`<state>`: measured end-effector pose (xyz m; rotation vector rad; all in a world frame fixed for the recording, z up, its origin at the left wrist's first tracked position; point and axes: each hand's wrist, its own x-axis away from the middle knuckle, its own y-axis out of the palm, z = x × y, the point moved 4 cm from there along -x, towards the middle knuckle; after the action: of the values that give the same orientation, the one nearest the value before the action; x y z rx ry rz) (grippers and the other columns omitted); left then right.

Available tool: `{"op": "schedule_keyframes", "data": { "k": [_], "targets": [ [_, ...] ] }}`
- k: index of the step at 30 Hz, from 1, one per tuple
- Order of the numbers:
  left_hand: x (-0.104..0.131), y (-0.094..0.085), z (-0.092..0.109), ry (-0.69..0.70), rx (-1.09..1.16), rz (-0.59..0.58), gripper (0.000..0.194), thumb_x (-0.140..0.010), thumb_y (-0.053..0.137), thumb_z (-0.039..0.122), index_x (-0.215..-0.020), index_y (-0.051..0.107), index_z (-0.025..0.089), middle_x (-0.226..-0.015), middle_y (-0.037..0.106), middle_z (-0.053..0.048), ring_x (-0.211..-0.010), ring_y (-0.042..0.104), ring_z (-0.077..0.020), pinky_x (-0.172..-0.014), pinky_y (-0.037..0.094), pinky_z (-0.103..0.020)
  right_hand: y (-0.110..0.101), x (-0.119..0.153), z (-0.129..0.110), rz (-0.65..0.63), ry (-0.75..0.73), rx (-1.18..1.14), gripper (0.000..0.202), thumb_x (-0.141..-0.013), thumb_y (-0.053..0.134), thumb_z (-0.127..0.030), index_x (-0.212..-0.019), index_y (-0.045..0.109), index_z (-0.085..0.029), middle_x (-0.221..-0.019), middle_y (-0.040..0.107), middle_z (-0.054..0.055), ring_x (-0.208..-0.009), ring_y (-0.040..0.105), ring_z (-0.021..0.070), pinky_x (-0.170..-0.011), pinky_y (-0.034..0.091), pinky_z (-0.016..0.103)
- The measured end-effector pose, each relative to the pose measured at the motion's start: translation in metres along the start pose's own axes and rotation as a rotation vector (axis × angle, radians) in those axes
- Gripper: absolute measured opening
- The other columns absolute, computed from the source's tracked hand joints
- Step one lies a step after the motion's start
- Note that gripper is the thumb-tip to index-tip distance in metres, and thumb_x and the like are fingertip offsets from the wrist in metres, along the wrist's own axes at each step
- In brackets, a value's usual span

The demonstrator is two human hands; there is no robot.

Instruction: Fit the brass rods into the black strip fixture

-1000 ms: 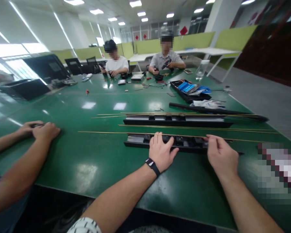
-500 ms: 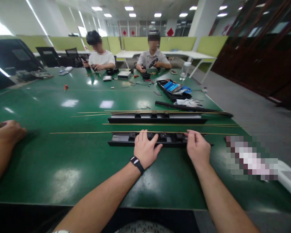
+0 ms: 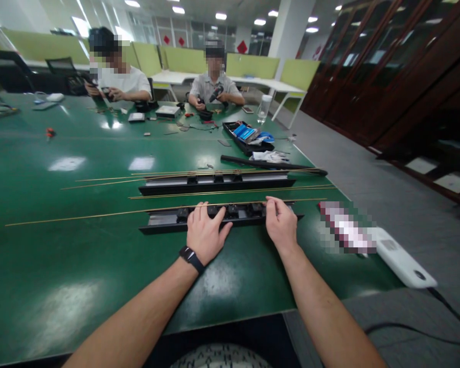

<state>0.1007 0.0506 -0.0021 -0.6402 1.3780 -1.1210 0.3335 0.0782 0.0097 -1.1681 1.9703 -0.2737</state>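
Observation:
A long black channel (image 3: 164, 230) with a grey inner strip and several black blocks in it lies crosswise in front of me. My left hand (image 3: 207, 230) rests on its middle, fingers spread over the blocks and the thumb apart. A thin brass-coloured rod (image 3: 80, 216) runs along the channel's far side and sticks out well past both ends. Toward the channel's right end, my right hand (image 3: 282, 222) is closed in a pinch at the rod; the fingertips partly hide the contact.
Behind lie more thin rods (image 3: 157, 196) and a second black channel (image 3: 214, 187). Farther off are a black tube (image 3: 237, 162), white gloves (image 3: 270, 156) and a black tray (image 3: 249, 148). A white power strip (image 3: 402, 258) sits right. Two people (image 3: 124, 82) work across the green table (image 3: 111, 276).
My view has turned right, so the scene shifts left and another person's hand at the left edge is gone from sight. Both my hands keep nearly the same places on the channel and rod.

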Motion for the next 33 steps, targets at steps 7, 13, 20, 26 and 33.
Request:
{"op": "schedule_keyframes", "data": {
  "k": [7,13,20,26,33],
  "targets": [
    [0.0000,0.0005,0.0001,-0.003,-0.003,0.007,0.048,-0.100,0.055,0.054,-0.140,0.067,0.032,-0.146,0.055,-0.021,-0.141,0.046,-0.0410,-0.111,0.040,-0.055,0.0033,0.0018,-0.0033,-0.020,-0.070,-0.011,0.042,-0.104,0.046,-0.045,-0.110,0.078,-0.019,-0.109,0.081,0.011,-0.105,0.075,0.0280,-0.099,0.055,0.042],
    [0.0003,-0.0002,-0.0001,0.011,-0.009,0.023,0.048,-0.100,0.055,0.055,-0.139,0.068,0.031,-0.144,0.055,-0.023,-0.140,0.048,-0.0416,-0.110,0.042,-0.055,0.0023,0.0019,-0.0051,-0.030,-0.073,-0.017,0.041,-0.105,0.046,-0.044,-0.113,0.078,-0.019,-0.110,0.081,0.011,-0.104,0.075,0.0282,-0.099,0.055,0.043],
    [0.0001,0.0002,-0.0002,0.016,-0.001,0.033,0.047,-0.100,0.055,0.055,-0.139,0.068,0.030,-0.144,0.056,-0.023,-0.139,0.049,-0.0421,-0.109,0.042,-0.055,-0.0002,0.0006,0.0002,0.000,-0.019,0.013,0.042,-0.105,0.045,-0.044,-0.110,0.078,-0.019,-0.106,0.082,0.011,-0.104,0.074,0.0280,-0.098,0.055,0.042],
    [0.0001,0.0006,-0.0005,0.018,0.002,0.039,0.047,-0.100,0.055,0.055,-0.138,0.069,0.030,-0.144,0.056,-0.023,-0.139,0.049,-0.0424,-0.109,0.043,-0.056,0.0022,0.0026,-0.0061,-0.015,-0.072,-0.018,0.040,-0.103,0.048,-0.043,-0.111,0.078,-0.018,-0.109,0.081,0.011,-0.103,0.075,0.0277,-0.098,0.056,0.042],
    [-0.0001,-0.0001,-0.0006,0.002,0.023,0.028,0.048,-0.099,0.057,0.054,-0.140,0.068,0.031,-0.146,0.056,-0.021,-0.141,0.048,-0.0414,-0.111,0.042,-0.056,0.0007,0.0006,-0.0001,-0.001,-0.021,-0.015,0.043,-0.104,0.046,-0.046,-0.116,0.077,-0.019,-0.106,0.082,0.011,-0.102,0.075,0.0284,-0.098,0.055,0.043]
  ]
}}
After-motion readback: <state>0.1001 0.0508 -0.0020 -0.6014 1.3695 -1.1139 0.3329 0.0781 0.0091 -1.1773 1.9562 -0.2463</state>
